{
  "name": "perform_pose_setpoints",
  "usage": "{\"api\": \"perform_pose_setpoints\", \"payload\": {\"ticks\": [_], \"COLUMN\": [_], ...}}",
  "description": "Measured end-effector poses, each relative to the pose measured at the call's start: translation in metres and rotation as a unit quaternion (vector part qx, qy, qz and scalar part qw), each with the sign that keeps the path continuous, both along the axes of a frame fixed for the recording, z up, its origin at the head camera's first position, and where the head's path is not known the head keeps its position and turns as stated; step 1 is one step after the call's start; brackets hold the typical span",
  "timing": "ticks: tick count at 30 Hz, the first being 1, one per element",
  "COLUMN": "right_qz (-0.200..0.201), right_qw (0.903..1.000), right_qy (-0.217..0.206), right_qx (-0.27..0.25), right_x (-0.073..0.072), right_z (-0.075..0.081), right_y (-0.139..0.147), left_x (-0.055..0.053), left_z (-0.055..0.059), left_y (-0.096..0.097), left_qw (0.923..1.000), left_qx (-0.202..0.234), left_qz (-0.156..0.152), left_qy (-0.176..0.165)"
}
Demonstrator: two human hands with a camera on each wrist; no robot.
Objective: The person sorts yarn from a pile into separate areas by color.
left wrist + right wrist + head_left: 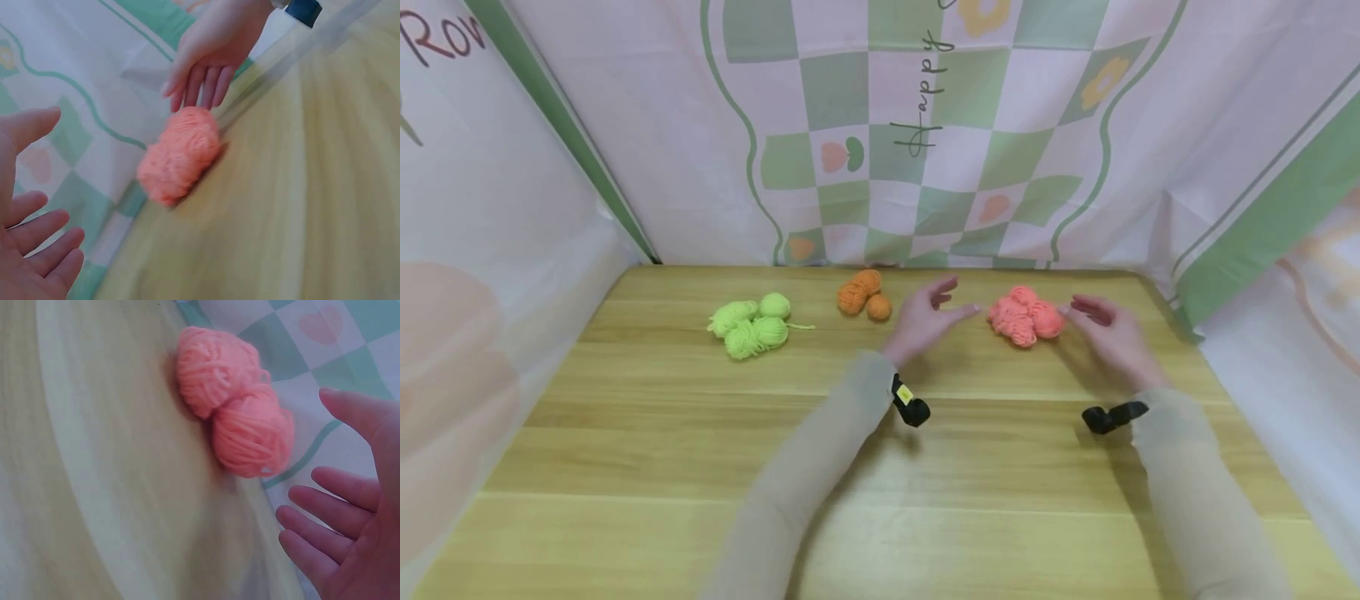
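Observation:
A cluster of coral-pink yarn balls [1024, 317] lies on the wooden table, right of centre toward the back. My left hand [923, 320] hovers to its left with fingers spread and nothing in them. On the other side, my right hand [1108, 337] is close to the cluster's right edge, its fingers extended and holding nothing. In the right wrist view a gap shows between the right hand [344, 519] and the pink yarn balls [253, 434]. The left wrist view has the pink yarn [181, 156] apart from the left hand [37, 244].
Several lime-green yarn balls [756, 333] sit at the left of the table [880, 467], one with a loose tail. Between them and my left hand is a group of three orange yarn balls [853, 296]. A checkered curtain [902, 167] hangs along the table's back edge.

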State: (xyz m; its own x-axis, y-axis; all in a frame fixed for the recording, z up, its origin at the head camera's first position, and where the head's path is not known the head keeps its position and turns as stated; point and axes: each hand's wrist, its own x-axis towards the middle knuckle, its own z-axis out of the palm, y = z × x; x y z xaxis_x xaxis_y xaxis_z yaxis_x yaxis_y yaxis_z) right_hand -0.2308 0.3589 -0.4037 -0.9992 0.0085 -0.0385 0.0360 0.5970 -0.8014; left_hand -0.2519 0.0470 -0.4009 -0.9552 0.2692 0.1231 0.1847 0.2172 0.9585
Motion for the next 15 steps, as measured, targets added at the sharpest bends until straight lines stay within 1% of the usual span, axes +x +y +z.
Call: {"api": "perform_pose_setpoints", "payload": {"ticks": [3,6,10,15], "right_qz": [-0.004,-0.004,0.004,0.022], "right_qw": [0.9999,0.9997,0.9989,0.9947], "right_qy": [0.003,0.005,0.016,0.045], "right_qx": [0.01,0.022,0.045,0.09], "right_x": [0.0,0.001,0.002,0.008], "right_z": [0.006,0.013,0.02,0.022], "right_y": [0.003,0.005,0.005,0.006], "left_x": [-0.004,-0.004,0.0,0.008], "left_z": [0.006,0.014,0.024,0.028], "left_y": [-0.012,-0.025,-0.045,-0.075], "left_qw": [0.9993,0.9979,0.9945,0.9858], "left_qx": [-0.023,-0.039,-0.072,-0.126], "left_qz": [0.003,0.0,0.004,0.027], "left_qy": [0.028,0.051,0.077,0.108]}}
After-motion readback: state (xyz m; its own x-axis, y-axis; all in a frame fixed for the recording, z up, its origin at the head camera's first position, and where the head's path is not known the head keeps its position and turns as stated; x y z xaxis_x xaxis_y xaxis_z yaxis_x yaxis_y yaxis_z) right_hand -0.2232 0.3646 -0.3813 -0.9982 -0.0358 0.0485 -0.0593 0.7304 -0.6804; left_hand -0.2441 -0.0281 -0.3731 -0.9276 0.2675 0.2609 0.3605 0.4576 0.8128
